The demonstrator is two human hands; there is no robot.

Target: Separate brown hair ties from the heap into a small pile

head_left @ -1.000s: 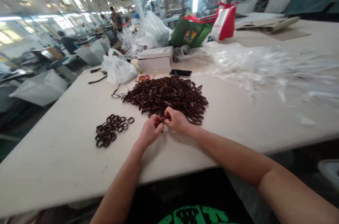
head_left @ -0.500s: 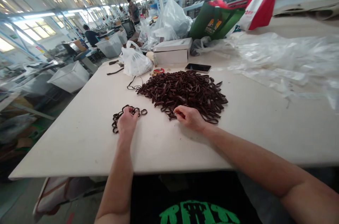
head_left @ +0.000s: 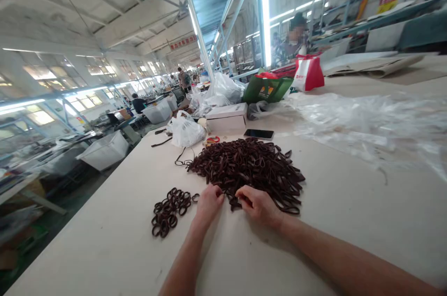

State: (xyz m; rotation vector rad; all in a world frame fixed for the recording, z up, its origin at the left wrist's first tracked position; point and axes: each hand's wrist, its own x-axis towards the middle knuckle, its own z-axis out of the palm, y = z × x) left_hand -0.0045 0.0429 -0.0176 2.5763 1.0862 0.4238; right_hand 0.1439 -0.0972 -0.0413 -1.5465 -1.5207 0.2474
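A large heap of dark brown strap loops (head_left: pixel 249 163) lies on the pale table (head_left: pixel 115 240). At its near edge my right hand (head_left: pixel 259 205) is closed, thumb and forefinger pinched at a brown strap loop. My left hand (head_left: pixel 208 203) is just left of it, fingers curled together and tips close to the heap's edge. What the left fingers hold, if anything, is too small to make out. Left of that hand lies a smaller group of round brown rings (head_left: pixel 171 207), with a single ring (head_left: pixel 195 197) beside the wrist.
Behind the heap are a phone (head_left: pixel 259 134), red-handled scissors (head_left: pixel 212 140), a white box (head_left: pixel 226 118) and a white plastic bag (head_left: pixel 186 129). Green (head_left: pixel 268 88) and red-white bags (head_left: pixel 309 73) stand farther back. Clear plastic sheeting (head_left: pixel 366 123) covers the right. People are in the background.
My left hand has moved right, from the small ring group to beside my right hand. The right hand stays at the heap's near edge. The camera view has tilted upward.
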